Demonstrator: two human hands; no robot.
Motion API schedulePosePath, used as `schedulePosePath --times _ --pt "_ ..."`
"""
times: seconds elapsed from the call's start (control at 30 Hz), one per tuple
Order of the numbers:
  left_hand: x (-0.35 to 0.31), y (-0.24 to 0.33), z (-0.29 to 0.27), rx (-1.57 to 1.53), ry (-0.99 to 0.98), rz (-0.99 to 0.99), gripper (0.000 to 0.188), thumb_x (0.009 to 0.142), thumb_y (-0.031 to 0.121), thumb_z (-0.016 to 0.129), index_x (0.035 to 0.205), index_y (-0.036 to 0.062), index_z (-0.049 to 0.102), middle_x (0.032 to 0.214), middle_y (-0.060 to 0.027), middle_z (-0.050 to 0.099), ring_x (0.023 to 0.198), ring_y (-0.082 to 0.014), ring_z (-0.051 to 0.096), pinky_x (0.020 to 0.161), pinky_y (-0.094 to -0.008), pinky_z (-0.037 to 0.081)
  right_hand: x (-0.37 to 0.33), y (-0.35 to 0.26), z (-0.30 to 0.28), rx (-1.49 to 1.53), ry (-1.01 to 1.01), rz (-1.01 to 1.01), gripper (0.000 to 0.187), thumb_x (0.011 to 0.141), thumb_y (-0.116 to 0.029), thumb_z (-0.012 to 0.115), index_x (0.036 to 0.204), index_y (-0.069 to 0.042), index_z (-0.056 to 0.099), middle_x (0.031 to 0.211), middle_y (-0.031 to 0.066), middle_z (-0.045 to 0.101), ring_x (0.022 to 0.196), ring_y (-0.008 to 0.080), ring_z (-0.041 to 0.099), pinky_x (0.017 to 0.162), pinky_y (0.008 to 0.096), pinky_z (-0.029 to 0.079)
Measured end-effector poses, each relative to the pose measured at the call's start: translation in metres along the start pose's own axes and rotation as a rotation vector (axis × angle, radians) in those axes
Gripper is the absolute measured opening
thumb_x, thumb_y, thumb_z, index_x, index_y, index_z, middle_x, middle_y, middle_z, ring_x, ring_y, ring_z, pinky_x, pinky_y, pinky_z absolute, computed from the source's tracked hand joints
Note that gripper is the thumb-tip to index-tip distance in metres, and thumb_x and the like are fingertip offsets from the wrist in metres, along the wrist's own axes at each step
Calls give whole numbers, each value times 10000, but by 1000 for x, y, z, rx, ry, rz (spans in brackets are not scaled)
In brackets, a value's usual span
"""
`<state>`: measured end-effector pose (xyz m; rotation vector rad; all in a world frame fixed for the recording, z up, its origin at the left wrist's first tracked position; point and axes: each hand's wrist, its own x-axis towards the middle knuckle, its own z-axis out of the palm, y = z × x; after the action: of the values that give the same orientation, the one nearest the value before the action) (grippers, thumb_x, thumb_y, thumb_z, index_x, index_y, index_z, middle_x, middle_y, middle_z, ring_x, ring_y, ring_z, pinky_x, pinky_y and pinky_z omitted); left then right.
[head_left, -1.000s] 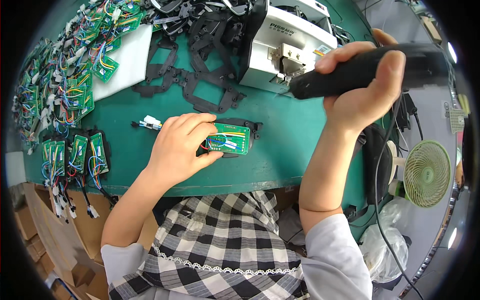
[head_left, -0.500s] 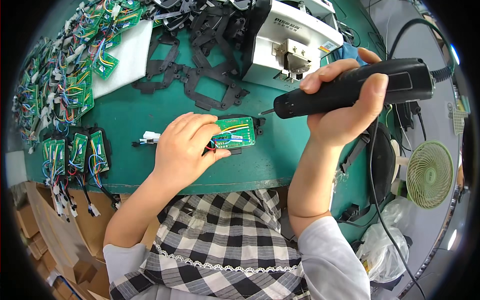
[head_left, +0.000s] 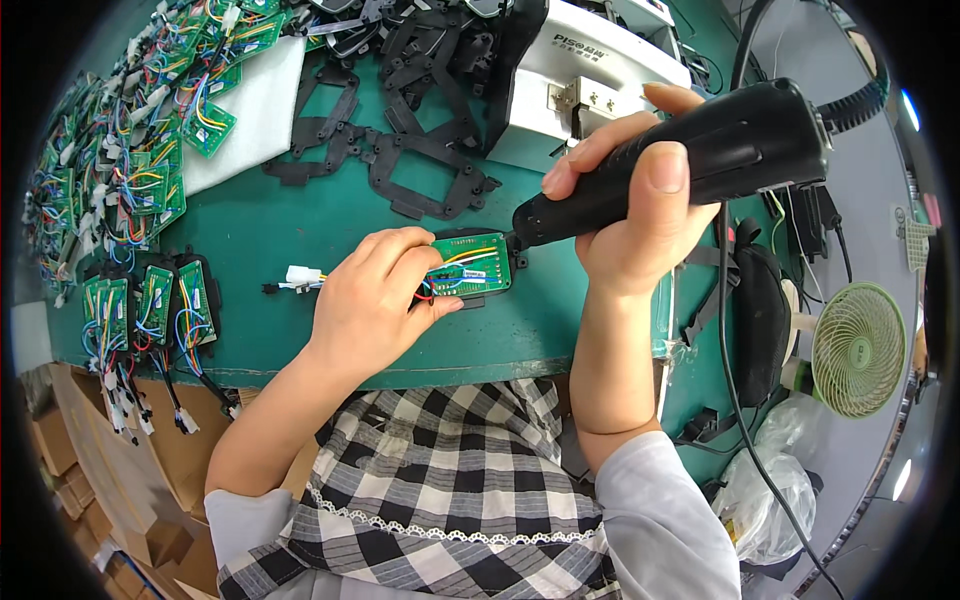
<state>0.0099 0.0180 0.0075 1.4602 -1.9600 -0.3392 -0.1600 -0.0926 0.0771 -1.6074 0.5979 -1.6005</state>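
Note:
My left hand [head_left: 375, 295] grips a green circuit board [head_left: 485, 262], pressing it down on a black plastic frame [head_left: 517, 262] on the bench. Coloured wires run over the board, and a white connector [head_left: 303, 275] sticks out to the left of my hand. My right hand [head_left: 640, 205] is wrapped round a black electric screwdriver [head_left: 690, 160], held tilted with its tip down to the left. That tip meets the upper right corner of the board and frame; the exact contact point is too small to make out.
Several wired boards [head_left: 155, 305] lie at the left edge, below a large heap of boards [head_left: 130, 150]. Bare black frames [head_left: 425, 170] lie beyond my hands, beside a white-and-black machine [head_left: 590, 60]. A cable [head_left: 727, 330] hangs at right, near a green fan [head_left: 860, 348].
My right hand has brought the screwdriver left and slightly down, so its tip has moved from just off the board to its corner. My left hand stays nearly still.

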Motion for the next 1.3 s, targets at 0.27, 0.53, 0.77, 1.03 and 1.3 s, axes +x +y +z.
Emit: schedulePosePath --times 0.27,0.53,0.77,1.03,1.3 --pt "2 0 -1 -37 -16 -34 412 610 200 828 913 39 600 1061 -96 603 902 -296 569 773 -394 476 -6 5 4 -79 -96 -50 680 846 -513 608 1113 72 388 613 148 566 436 193 550 410 283 482" --pt "4 1 -4 -16 -73 -52 413 614 217 825 917 51 600 1065 -77 600 901 -281 549 794 -389 437 10 -9 -7 -221 26 -102 688 871 -538 536 1146 71 370 623 175 570 437 210 546 412 300 470" --pt "5 3 -2 47 -44 -23 419 627 276 815 923 66 605 1069 -58 610 919 -258 551 841 -387 397 64 -23 -29 -160 211 -261 635 877 -511 559 1128 57 429 637 173 568 464 254 560 461 368 495" --pt "5 3 -1 36 -36 -15 419 639 293 805 930 65 607 1070 -59 613 924 -259 553 846 -389 401 60 -21 -12 -294 216 -250 655 878 -473 574 1096 124 415 581 149 571 420 223 560 433 318 481" --pt "5 0 0 8 -46 1 450 640 321 801 955 63 609 1088 -65 611 958 -277 554 877 -409 403 58 -31 -30 -165 212 -150 652 873 -525 549 1165 39 401 639 142 564 459 243 543 473 373 494"
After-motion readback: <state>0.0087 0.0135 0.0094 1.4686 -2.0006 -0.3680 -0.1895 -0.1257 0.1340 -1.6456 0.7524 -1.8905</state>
